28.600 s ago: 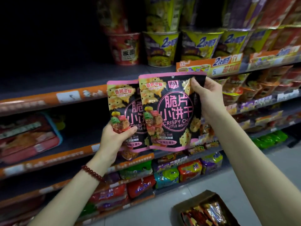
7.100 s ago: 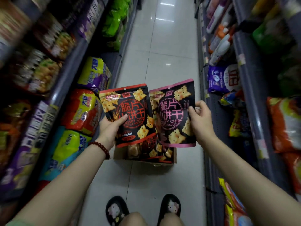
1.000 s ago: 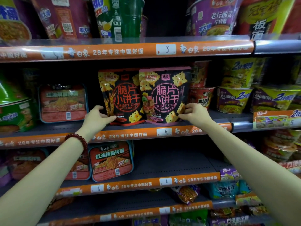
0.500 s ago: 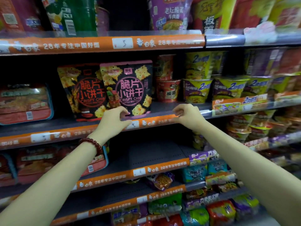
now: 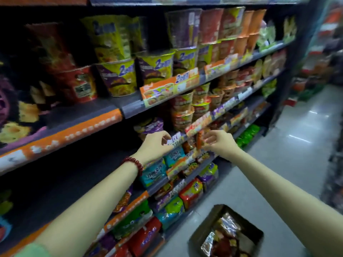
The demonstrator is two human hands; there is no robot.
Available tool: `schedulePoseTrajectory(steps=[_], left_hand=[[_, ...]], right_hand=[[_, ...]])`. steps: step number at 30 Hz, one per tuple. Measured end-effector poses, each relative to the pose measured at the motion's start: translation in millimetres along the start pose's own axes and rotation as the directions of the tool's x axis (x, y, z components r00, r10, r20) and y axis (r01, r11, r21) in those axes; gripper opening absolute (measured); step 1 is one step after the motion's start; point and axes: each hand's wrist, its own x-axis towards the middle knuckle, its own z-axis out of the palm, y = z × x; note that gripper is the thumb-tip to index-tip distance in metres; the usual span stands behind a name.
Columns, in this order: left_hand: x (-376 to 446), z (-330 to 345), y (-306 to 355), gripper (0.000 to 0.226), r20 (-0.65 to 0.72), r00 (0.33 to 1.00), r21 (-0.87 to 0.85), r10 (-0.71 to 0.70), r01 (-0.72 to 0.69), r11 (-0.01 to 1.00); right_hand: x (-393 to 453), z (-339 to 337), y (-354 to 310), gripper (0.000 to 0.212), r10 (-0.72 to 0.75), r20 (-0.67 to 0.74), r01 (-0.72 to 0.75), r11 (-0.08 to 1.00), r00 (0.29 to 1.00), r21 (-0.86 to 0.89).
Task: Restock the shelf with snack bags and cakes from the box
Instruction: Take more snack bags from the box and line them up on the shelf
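The open cardboard box (image 5: 204, 223) stands on the floor at lower right, with several shiny dark snack bags (image 5: 225, 236) inside. The two black biscuit bags (image 5: 16, 119) I shelved stand at the far left edge of the view, blurred. My left hand (image 5: 155, 145), with a red bead bracelet on its wrist, hovers in front of the shelf rail with loosely curled fingers and nothing in it. My right hand (image 5: 220, 141) is beside it, a little to the right, fingers apart and empty. Both hands are well above the box.
The shelf unit (image 5: 118, 110) on the left holds cup noodles (image 5: 118, 78) above and noodle packs (image 5: 172, 206) on the lower tiers. The aisle floor (image 5: 297, 145) runs away to the right. A second shelf unit borders the far right edge.
My view has swung right and down, so the box has come into sight. Both hands have left the biscuit bags, dropped lower and come closer together, empty.
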Motion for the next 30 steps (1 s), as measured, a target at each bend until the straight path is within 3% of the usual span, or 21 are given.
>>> schedulePoseTrajectory(steps=[5, 12, 18, 30], left_hand=[[62.5, 80.9, 30.1, 0.029, 0.187, 0.975, -0.076, 0.116, -0.103, 0.992], [110.2, 212.7, 53.2, 0.030, 0.435, 0.861, -0.123, 0.265, -0.235, 0.964], [98.3, 322.5, 49.2, 0.032, 0.554, 0.783, -0.156, 0.283, -0.236, 0.959], [56.4, 568.2, -79.1, 0.031, 0.687, 0.701, -0.099, 0.194, -0.174, 0.980]], right_hand=[[-23.4, -10.4, 92.7, 0.037, 0.293, -0.125, -0.283, 0.955, 0.948, 0.090], [-76.2, 5.5, 204.5, 0.036, 0.643, -0.207, -0.607, 0.765, 0.737, 0.217], [-115.7, 63.3, 287.3, 0.033, 0.756, -0.207, -0.715, 0.655, 0.621, 0.247], [-134.1, 262.6, 478.9, 0.030, 0.816, -0.126, -0.749, 0.571, 0.565, 0.336]])
